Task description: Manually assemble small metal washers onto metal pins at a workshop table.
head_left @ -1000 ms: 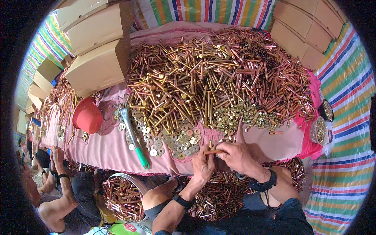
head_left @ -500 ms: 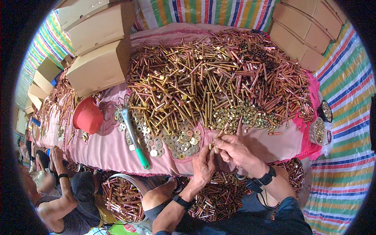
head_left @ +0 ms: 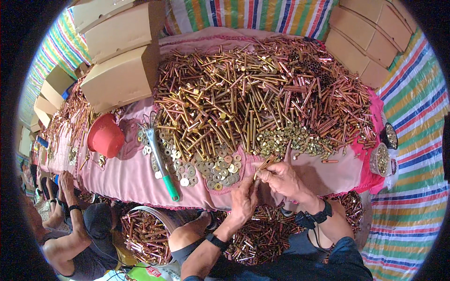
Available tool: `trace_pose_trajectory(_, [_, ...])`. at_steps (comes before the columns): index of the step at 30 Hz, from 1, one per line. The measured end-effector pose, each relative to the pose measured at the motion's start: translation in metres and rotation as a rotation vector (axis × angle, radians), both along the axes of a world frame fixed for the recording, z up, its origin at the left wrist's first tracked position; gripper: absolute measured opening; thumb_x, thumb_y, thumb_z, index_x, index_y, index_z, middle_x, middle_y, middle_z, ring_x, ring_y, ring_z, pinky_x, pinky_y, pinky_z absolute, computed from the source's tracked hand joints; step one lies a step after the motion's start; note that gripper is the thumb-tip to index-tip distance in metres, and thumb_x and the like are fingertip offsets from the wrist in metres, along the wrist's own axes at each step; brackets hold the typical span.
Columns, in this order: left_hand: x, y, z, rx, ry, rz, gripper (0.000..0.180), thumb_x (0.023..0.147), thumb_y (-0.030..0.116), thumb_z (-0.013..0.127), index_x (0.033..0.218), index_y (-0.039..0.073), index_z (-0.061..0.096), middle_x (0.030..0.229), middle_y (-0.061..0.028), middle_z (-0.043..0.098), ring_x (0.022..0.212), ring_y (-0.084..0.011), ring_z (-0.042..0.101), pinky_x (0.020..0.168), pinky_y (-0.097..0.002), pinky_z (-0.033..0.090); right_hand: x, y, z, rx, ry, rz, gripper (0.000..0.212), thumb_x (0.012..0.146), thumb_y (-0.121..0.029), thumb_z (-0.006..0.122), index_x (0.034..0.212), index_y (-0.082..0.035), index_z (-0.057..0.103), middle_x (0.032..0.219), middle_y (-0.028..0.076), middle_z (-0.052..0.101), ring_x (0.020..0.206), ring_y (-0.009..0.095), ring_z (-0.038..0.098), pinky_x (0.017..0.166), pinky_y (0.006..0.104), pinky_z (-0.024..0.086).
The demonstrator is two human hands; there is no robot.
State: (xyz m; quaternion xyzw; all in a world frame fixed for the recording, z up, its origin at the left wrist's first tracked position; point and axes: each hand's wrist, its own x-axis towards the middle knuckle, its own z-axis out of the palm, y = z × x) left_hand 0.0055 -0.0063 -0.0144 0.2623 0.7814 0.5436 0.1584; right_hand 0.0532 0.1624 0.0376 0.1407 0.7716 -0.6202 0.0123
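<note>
My right hand [head_left: 282, 180] is closed, pinching a slim brass-coloured bolt [head_left: 263, 167] that slants down toward my left hand. My left hand [head_left: 243, 200] is close beside it, fingers drawn together at the bolt's lower end; whatever they hold is too small and hidden to name. Just beyond my hands lie a heap of small brass-coloured nuts [head_left: 276, 143] and a spread of flat washers [head_left: 218, 173]. Behind them rises a large pile of long bolts [head_left: 225, 103], with copper-coloured sleeves [head_left: 323, 89] at its right.
A green-handled metal whisk-like tool [head_left: 161, 164] lies left of the washers, past it a red plastic bowl [head_left: 106, 136]. Cardboard boxes [head_left: 119, 79] are stacked at both back corners. Clear tubs [head_left: 380, 159] stand right. A full bucket [head_left: 147, 234] is below; a co-worker's arm [head_left: 70, 234] is at left.
The bolt in my right hand now shows more of its length, angled down toward my left fingers. Both hands stay in nearly the same place. The co-worker's head has moved out of sight.
</note>
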Motion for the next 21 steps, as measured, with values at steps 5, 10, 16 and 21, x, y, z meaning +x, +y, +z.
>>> trace_pose_trajectory(5, [0.001, -0.008, -0.012, 0.132, 0.146, -0.023, 0.032, 0.098, 0.011, 0.065, 0.129, 0.003, 0.065, 0.09, -0.0199, 0.07, 0.075, -0.0252, 0.069, 0.069, -0.0375, 0.054, -0.002, 0.001, 0.007, -0.034, -0.026, 0.083, 0.03, 0.101, -0.025, 0.065, 0.114, 0.002, 0.073, 0.081, 0.001, 0.067, 0.055, 0.004, 0.052, 0.047, 0.023, 0.042])
trace_pose_trajectory(10, [-0.001, -0.004, 0.001, 0.075, 0.076, -0.063, 0.03, 0.095, 0.003, 0.062, 0.124, 0.0, 0.063, 0.097, -0.0213, 0.069, 0.087, -0.0329, 0.072, 0.076, -0.0375, 0.055, 0.002, -0.001, 0.012, 0.088, -0.127, 0.119, 0.029, 0.101, -0.025, 0.066, 0.113, 0.0, 0.074, 0.087, 0.003, 0.072, 0.05, 0.006, 0.053, 0.045, 0.0252, 0.043])
trace_pose_trajectory(16, [0.007, -0.018, -0.004, 0.311, -0.181, -0.027, 0.04, 0.097, 0.004, 0.059, 0.136, 0.001, 0.053, 0.122, -0.0173, 0.062, 0.107, -0.0227, 0.065, 0.09, -0.0375, 0.052, 0.008, -0.019, -0.008, 0.185, 0.052, 0.13, 0.028, 0.099, -0.024, 0.065, 0.11, 0.0, 0.073, 0.103, 0.014, 0.076, 0.083, 0.021, 0.069, 0.075, 0.0348, 0.053])
trace_pose_trajectory(21, [0.009, -0.02, -0.001, 0.374, -0.117, 0.097, 0.041, 0.096, 0.004, 0.059, 0.137, 0.001, 0.052, 0.127, -0.0163, 0.059, 0.098, -0.0213, 0.065, 0.083, -0.0363, 0.053, 0.006, -0.022, -0.02, 0.213, -0.001, 0.117, 0.024, 0.094, -0.02, 0.067, 0.107, -0.001, 0.073, 0.093, 0.02, 0.073, 0.092, 0.03, 0.072, 0.08, 0.0434, 0.054])
